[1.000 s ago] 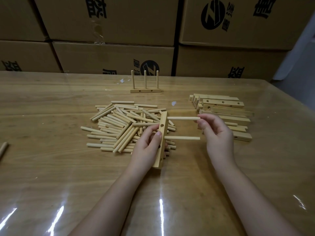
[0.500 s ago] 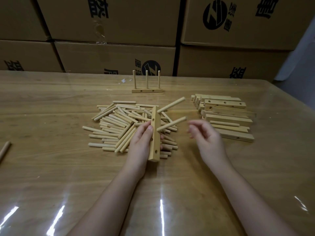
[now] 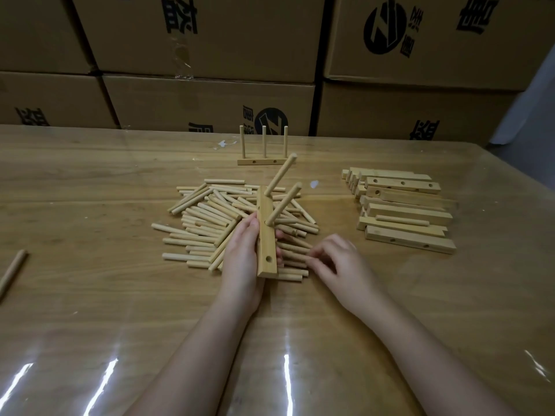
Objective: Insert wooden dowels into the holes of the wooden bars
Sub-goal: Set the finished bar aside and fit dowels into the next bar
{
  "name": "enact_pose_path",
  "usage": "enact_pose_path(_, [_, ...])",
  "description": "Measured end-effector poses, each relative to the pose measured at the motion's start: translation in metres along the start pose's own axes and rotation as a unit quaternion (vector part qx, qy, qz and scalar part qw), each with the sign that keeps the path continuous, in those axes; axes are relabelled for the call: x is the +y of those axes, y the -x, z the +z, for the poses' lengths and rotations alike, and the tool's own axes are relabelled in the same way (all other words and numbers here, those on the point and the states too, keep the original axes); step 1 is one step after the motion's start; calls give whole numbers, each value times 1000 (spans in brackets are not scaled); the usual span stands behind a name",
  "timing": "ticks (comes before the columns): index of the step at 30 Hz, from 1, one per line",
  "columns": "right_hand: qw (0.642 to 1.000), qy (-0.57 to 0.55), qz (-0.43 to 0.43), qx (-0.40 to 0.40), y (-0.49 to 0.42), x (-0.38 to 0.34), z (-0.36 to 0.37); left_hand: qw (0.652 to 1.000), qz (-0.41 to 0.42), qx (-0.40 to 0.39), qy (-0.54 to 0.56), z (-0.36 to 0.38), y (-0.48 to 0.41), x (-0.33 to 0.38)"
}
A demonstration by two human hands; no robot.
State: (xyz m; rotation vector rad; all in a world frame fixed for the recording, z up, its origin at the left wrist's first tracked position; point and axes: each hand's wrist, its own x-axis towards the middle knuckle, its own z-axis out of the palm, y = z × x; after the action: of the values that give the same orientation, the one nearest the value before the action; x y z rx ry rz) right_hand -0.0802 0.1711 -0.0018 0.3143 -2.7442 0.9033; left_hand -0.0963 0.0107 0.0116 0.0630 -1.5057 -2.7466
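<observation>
My left hand (image 3: 241, 253) grips a wooden bar (image 3: 266, 235) on its long edge above the heap of loose dowels (image 3: 207, 223). Two dowels (image 3: 282, 172) stick out of the bar, angled up and to the right; one hole near its lower end is open. My right hand (image 3: 339, 262) reaches into the heap's right edge, its fingertips pinching at a loose dowel (image 3: 295, 256) lying there. A finished bar with three upright dowels (image 3: 263, 161) stands at the back of the table.
A stack of bare bars (image 3: 405, 208) lies to the right with one dowel on top. A single dowel (image 3: 13, 268) lies at the far left. Cardboard boxes (image 3: 210, 94) wall off the table's far edge.
My left hand turned the bar so its two dowels now point up and away. My right hand let go of the upper dowel and dropped to the right edge of the heap.
</observation>
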Motion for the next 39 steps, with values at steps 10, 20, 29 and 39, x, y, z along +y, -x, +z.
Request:
enact_pose_path(10, [932,-328,148,52,-7,6,-21,1000,-3,8,10,0,0,0])
enact_pose_path(20, [908,-367,194,49,-8,7,-27,999,-7,2,41,2,2,2])
enact_pose_path(29, [916,-388,103,3,-3,-2,-28,999,0,18,34,1,-1,0])
enact_pose_path(39, [885,-453,73,-78,1,-8,-33,1000,-2,27,15,2,-1,0])
